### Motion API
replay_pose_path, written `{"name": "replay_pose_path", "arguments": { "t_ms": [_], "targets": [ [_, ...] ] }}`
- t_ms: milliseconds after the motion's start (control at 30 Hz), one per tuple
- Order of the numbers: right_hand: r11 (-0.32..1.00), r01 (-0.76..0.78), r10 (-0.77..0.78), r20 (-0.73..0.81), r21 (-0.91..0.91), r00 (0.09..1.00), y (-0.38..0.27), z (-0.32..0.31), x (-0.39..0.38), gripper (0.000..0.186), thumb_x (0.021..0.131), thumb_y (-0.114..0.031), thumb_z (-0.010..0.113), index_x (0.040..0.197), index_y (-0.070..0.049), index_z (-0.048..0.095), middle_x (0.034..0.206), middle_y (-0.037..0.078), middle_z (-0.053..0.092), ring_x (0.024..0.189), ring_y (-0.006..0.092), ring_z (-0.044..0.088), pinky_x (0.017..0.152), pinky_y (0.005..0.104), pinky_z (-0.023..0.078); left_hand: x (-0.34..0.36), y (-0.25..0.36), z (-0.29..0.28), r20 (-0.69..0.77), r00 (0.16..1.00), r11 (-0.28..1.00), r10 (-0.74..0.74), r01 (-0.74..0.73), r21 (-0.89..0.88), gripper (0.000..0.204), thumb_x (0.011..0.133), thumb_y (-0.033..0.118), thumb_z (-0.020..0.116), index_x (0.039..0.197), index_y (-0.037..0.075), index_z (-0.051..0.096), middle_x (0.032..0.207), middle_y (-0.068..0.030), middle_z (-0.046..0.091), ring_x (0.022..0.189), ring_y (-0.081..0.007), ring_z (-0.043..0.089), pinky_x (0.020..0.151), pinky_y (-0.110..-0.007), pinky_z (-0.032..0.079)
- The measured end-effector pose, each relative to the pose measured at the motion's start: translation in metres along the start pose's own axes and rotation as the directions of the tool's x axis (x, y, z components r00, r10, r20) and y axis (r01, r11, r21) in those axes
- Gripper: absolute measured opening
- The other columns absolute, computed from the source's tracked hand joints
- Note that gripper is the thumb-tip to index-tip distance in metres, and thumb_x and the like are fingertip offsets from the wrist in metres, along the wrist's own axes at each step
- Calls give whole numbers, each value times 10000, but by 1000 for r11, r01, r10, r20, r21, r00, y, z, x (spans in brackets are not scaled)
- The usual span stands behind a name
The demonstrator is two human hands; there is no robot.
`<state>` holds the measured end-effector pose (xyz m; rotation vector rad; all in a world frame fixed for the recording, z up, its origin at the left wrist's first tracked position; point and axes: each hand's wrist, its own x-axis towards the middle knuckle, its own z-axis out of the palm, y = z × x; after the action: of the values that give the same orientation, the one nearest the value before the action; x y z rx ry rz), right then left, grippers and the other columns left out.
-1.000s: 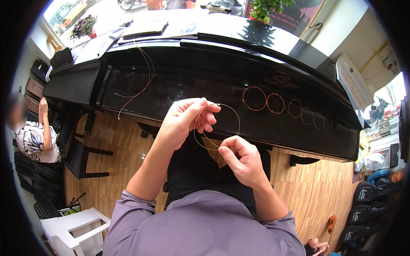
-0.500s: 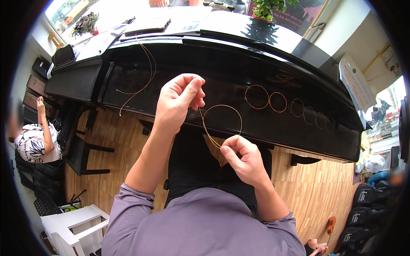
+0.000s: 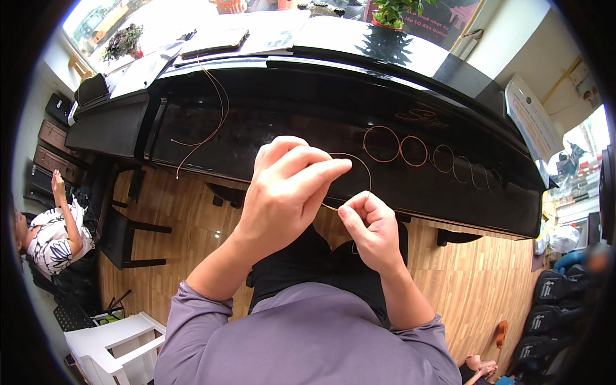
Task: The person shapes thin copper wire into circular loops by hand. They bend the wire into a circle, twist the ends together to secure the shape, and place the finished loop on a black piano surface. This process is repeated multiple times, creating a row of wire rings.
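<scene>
Seen from above, a person in a soft purple-grey shirt (image 3: 308, 340) works with bare hands over a glossy black piano (image 3: 276, 96). The task's thing, a thin, brass-coloured loop of string (image 3: 370, 176), is in the air between the two hands, just in front of the piano's edge. The right hand (image 3: 371, 228) pinches the string between thumb and fingertips. The left hand (image 3: 285, 189) is raised with its back to the viewer, fingers bent, covering the left part of the loop; I cannot tell whether it pinches the string too.

To the right, on the smooth dark surface, lies a row of round coils: a copper-coloured ring (image 3: 383, 161), a smaller copper-coloured ring (image 3: 426, 153) touching or nearly touching it, then several thinner, paler rings (image 3: 454, 168). To the left, loose wires (image 3: 222, 96) droop from the piano's top in long, slender curves. Papers (image 3: 276, 42) and a leafy green plant (image 3: 390, 13) rest up there. Below is a striped, honey-coloured wood floor (image 3: 449, 276).
</scene>
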<state>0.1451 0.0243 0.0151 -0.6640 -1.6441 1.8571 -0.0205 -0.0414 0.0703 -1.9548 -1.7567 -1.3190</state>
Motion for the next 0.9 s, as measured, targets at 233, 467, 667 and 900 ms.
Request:
{"name": "replay_pose_path", "arguments": {
  "t_ms": [233,467,667,900],
  "targets": [
    [939,162,-133,115,-303,984,-7,8,-7,119,882,-64,626,803,-10,554,537,-5,486,458,45,412,439,232,326,-3,-6,7,155,988,996,-7,-7,89,185,715,78,732,887,146,743,1052,-45,659,979,-219,608,829,-353,459],
    [917,180,-114,197,-356,974,-13,10,-10,116,882,-81,626,815,-13,561,544,13,511,454,68,449,441,243,352,-11,-14,21,-126,972,974,-197,180,-136,324,741,1,756,776,80,444,832,-63,685,731,-155,644,654,-299,488],
    [977,75,-65,59,-197,996,-6,-2,-7,111,921,-81,593,840,-15,555,599,-65,473,524,-3,364,469,189,294,-4,-19,2,-54,994,981,-97,86,-172,608,641,206,843,1153,58,551,1350,-168,426,1248,-329,423,1001,-408,386],
    [994,73,-72,-18,76,997,-2,-3,1,82,940,-89,580,896,-22,560,694,-63,516,592,-8,411,520,163,322,-37,-16,29,482,739,-68,-471,515,-855,260,981,220,491,1135,18,547,1014,-59,614,952,-131,597,810,-266,466]
  ]
}}
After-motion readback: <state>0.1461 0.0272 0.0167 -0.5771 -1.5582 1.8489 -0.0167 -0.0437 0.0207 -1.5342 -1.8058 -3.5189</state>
